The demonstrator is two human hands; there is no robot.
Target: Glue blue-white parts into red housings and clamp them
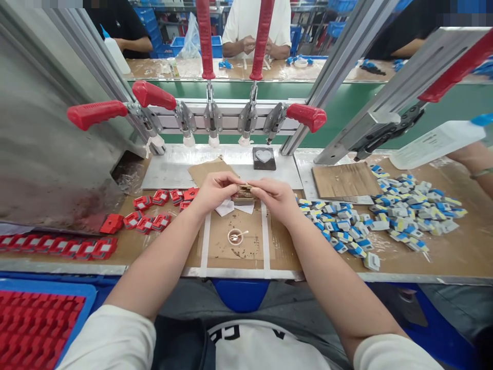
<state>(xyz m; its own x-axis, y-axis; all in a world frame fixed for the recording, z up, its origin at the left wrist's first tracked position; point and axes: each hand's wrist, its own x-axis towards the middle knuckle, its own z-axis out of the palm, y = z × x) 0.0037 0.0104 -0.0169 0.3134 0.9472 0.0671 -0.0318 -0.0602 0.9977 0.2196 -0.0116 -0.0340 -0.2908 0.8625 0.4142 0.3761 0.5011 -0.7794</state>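
My left hand [217, 191] and my right hand [276, 197] meet over the middle of the bench, fingers pinched together. Between the fingertips is a small brownish flat piece [244, 192], mostly covered, so its kind cannot be made out. White paper pieces [225, 207] lie just below the hands. Closer to me, a small round cup [235, 237] with brown contents and a thin white stick stands on a stained cardboard sheet [215, 249], bordered by white tape strips. Left of my left hand lie several red plastic parts [160, 197].
Red-handled toggle clamps [211, 110] line a metal frame ahead. A dark block with a heart shape [264, 158] sits beneath. To the right are a wooden board [345, 180], many blue-and-white parts [346, 226] and a person's hand by a white bottle [439, 143]. A blue crate [90, 298] stands lower left.
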